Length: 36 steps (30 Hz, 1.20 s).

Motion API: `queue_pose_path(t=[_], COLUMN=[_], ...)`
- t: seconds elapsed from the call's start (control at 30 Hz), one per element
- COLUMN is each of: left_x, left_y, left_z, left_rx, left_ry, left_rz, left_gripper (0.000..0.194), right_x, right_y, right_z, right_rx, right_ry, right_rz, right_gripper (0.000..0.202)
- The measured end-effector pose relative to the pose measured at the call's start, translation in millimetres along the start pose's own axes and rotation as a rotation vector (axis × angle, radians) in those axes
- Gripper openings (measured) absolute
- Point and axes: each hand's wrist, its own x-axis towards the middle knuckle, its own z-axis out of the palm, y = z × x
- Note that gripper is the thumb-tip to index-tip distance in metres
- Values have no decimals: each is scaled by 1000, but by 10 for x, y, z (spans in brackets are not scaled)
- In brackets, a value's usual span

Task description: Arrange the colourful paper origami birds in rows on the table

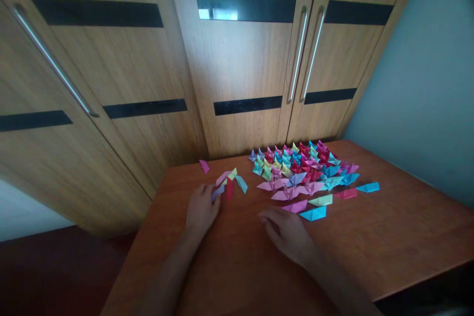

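My left hand (202, 210) is at a loose pile of folded paper pieces, its fingers closed on a purple folded paper piece (217, 192). Beside it in the pile lie a red piece (229, 189), a light blue piece (242, 184), a yellow piece (232, 174) and a pink piece (222, 177). My right hand (285, 231) rests on the table with its fingers curled in and nothing visible in them. Just beyond it are a magenta folded strip (296, 206) and a blue folded strip (314, 214).
Many small origami cranes (296, 178) in several colours stand in rows at the back right of the wooden table (237, 266). Pale green (321, 201), red (346, 193) and blue strips (368, 187) lie before them. A lone pink piece (204, 166) lies back left. A wardrobe (240, 59) stands behind.
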Motion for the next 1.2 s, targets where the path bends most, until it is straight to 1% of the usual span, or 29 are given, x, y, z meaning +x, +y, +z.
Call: queue_pose_path(t=[0.03, 0.1, 0.17, 0.3, 0.37, 0.47, 0.63, 0.7, 0.8, 0.83, 0.9, 1.03, 1.13, 1.2], left_x=[-1, -17, -37, -58, -67, -85, -107, -109, -112, -116, -132, -198, -251, -272], left_y=[-108, -236, -273, -253, -252, -264, -238, -204, -117, -74, 30, 267, 400, 453], left_z=[5, 25, 45, 58, 52, 46, 37, 19, -10, -13, -2, 73, 110, 104], left_rx=[40, 89, 100, 39, -6, -88, -270, -359, -513, -575, -723, -1001, -1121, -1164], left_ry=[-12, -36, -48, -50, -56, -81, -114, -95, -41, -40, -90, -274, -353, -382], left_rz=[-49, -111, -127, -78, -70, -76, -91, -85, -38, -32, -45, -80, -73, -65], left_gripper=[30, 32, 31, 22, 17, 13, 17, 18, 15, 15, 16, 21, 22, 23], right_x=[77, 215, 328, 435, 429, 394, 373, 370, 360, 356, 353, 369, 389, 397], right_y=[-66, -143, -151, -45, 15, 64, 63, 59, 65, 70, 86, 129, 143, 131], right_z=[71, 215, 355, 562, 607, 616, 602, 604, 611, 615, 623, 631, 615, 592], right_rx=[20, 56, 97, 207, 255, 318, 369, 381, 429, 452, 508, 651, 725, 774], right_ry=[-19, -37, -27, 20, 34, 52, 63, 65, 69, 74, 86, 122, 135, 136], right_rz=[-10, -19, -13, 32, 62, 105, 128, 135, 161, 180, 225, 279, 307, 327], right_gripper=[22, 22, 22, 23, 23, 22, 20, 20, 19, 18, 19, 28, 25, 27])
